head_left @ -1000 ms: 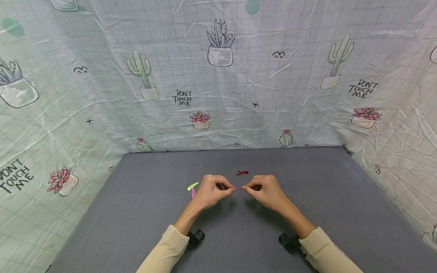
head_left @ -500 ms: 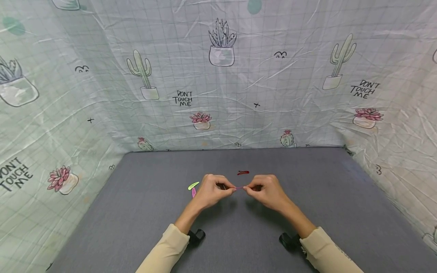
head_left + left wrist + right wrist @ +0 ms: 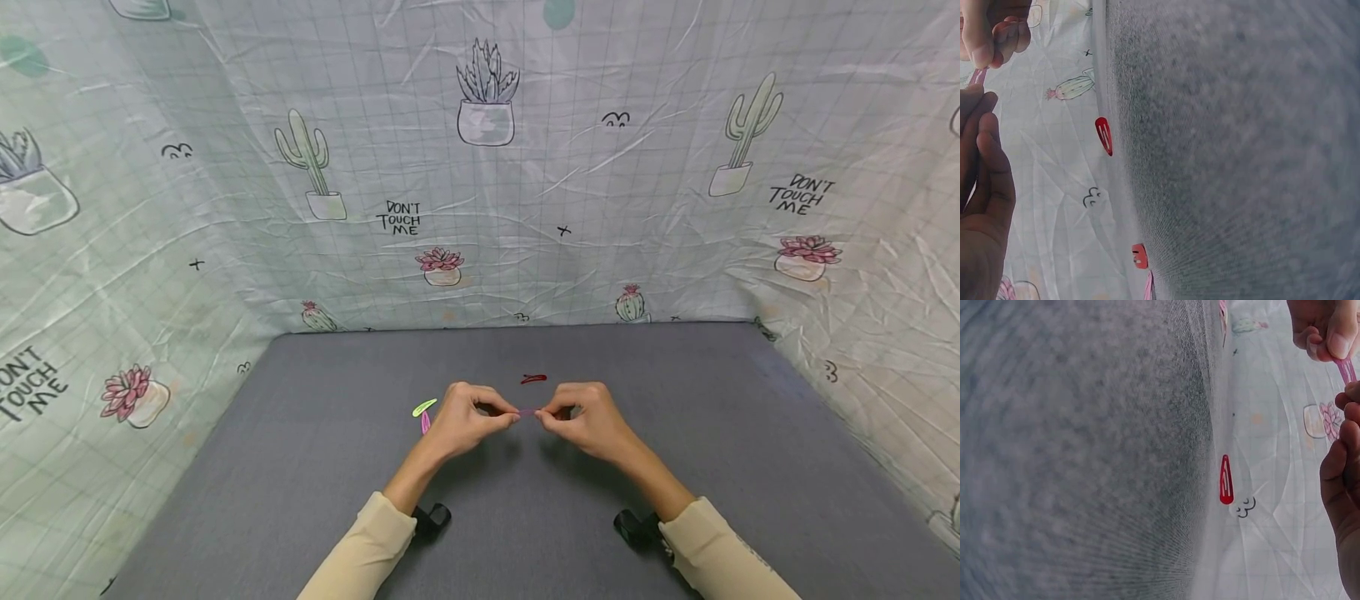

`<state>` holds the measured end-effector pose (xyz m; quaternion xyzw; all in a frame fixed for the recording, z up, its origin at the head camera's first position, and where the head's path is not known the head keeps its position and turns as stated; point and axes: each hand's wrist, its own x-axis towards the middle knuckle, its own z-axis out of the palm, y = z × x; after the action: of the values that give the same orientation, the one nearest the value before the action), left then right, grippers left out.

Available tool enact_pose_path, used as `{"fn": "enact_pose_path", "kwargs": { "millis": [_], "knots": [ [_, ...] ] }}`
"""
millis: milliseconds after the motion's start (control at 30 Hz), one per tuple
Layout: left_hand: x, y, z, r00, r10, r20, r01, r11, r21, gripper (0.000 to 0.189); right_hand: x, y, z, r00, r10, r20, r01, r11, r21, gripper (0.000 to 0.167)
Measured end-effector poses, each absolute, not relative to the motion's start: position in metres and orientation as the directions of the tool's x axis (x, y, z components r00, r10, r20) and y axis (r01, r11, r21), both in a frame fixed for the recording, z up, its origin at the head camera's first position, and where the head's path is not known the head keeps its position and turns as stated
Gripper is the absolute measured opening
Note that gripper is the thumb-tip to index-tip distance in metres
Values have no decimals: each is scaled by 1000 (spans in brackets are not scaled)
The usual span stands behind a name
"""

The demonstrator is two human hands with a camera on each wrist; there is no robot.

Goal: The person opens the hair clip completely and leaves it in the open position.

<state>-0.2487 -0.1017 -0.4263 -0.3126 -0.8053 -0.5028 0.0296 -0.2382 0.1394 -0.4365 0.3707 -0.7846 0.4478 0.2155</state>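
Note:
In the head view my left hand and right hand meet above the middle of the grey table. Between them is a small pinkish-purple snap hair clip, pinched at one end by each hand's thumb and fingers. Most of the clip is hidden behind the fingertips. Beyond the hands lies a red snap hair clip on the cloth. To the left of my left hand, a lime-green hair clip lies beside a pink hair clip, their ends close together.
A pale curtain printed with potted cacti hangs behind the table and along both sides. Dark wrist-worn cameras sit below each wrist, the left camera and the right camera, close over the tabletop.

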Motion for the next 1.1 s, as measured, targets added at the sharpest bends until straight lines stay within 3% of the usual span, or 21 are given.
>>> {"fn": "enact_pose_path", "kwargs": {
  "millis": [1100],
  "knots": [
    [-251,-101,-429,-808,447,383,555,363,748,8,-238,137,-438,-675,-427,602,-738,359,-572,18]
  ]
}}
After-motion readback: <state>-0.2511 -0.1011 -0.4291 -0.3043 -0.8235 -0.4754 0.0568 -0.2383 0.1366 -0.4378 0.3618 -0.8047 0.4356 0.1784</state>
